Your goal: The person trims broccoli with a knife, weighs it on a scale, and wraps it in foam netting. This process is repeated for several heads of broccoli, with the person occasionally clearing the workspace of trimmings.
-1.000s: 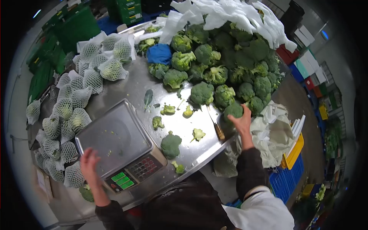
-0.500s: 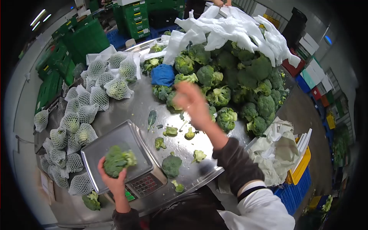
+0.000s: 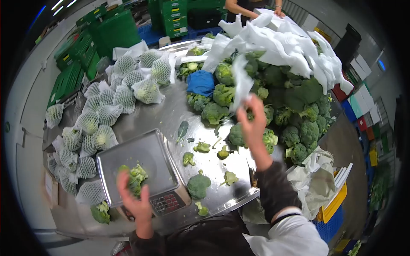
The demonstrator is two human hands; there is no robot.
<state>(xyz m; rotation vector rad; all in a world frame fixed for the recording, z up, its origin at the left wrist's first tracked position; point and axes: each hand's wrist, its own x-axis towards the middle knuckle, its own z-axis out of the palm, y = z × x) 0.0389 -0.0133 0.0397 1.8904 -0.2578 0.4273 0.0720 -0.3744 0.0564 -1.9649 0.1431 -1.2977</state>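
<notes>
My left hand [image 3: 137,205] is low over the weighing scale [image 3: 147,149], its thumb and fingers around a head of broccoli [image 3: 137,176]. The fingers are somewhat blurred, and part of the broccoli is hidden behind them. Between the thumb and fingers of my right hand [image 3: 255,121], a white foam net sleeve [image 3: 241,81] is pinched and hangs upward in front of the broccoli pile [image 3: 294,91]. More white foam sleeves [image 3: 282,40] lie heaped over the back of that pile. A knife [image 3: 253,176] lies on the steel table [image 3: 171,109] below my right forearm.
Several net-wrapped broccoli heads [image 3: 124,100] cover the table's left side. Trimmed broccoli pieces [image 3: 201,147] and a loose head [image 3: 199,186] lie right of the scale. A blue cloth [image 3: 200,82] rests by the pile. Across the table are another person's hands [image 3: 278,12].
My right hand has picked up a foam sleeve and moved right with it. The broccoli in my left hand has turned. The view has shifted, revealing the knife and more of the other person.
</notes>
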